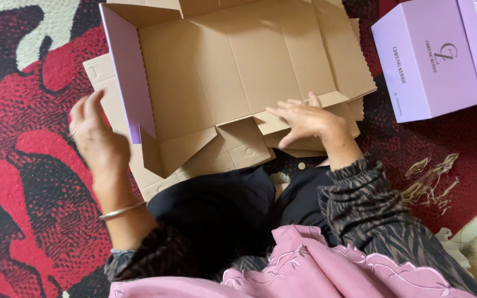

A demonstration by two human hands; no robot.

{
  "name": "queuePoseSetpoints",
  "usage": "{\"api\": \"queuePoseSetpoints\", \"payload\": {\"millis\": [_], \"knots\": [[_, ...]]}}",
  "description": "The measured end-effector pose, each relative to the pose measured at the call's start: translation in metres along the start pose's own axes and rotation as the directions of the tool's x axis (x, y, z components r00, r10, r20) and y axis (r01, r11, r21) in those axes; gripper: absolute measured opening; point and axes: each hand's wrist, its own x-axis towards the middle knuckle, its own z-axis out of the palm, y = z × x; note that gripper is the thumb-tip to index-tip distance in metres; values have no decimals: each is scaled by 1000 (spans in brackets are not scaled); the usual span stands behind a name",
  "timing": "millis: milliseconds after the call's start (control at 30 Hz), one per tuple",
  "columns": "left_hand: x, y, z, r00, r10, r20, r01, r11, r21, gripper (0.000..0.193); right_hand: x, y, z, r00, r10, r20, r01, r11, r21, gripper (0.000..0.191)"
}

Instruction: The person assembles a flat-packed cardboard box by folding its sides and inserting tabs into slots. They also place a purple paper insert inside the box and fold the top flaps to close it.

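From the head camera, a half-folded cardboard box (233, 72), brown inside and lilac outside, lies flat on a red and black carpet (23, 182). The right hand (305, 120) presses flat on the box's near flap, fingers spread and straight. The left hand (96, 135) hovers just left of the box's raised lilac wall, fingers loosely open, gripping nothing. Finished lilac boxes (432, 60) stand right of the cardboard box
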Motion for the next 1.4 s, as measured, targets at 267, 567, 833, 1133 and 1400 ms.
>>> {"api": "queuePoseSetpoints", "payload": {"millis": [267, 567, 833, 1133, 1400], "knots": [[-56, -50, 56, 694, -19, 720, 518, 708, -480, 93, 42, -52, 45, 876, -218, -431, 229, 973, -27, 71], [-26, 7, 49, 780, -73, 622, 577, 468, -669, 118, 51, -33, 51, 696, -261, -669, 361, 932, 13, 39], [3, 53, -7, 914, 241, 327, 195, 447, -873, 122, 4, -53, -7, 600, -273, -751, 531, 839, 120, 21], [12, 124, 8, 988, 150, 41, -102, 824, -557, 135, -13, -71, -20, 577, -324, -750, 591, 799, 109, 27], [2, 105, 22, 973, -147, 179, 196, 113, -974, 133, -4, -77, -7, 544, -222, -810, 555, 819, 148, 23]]}}
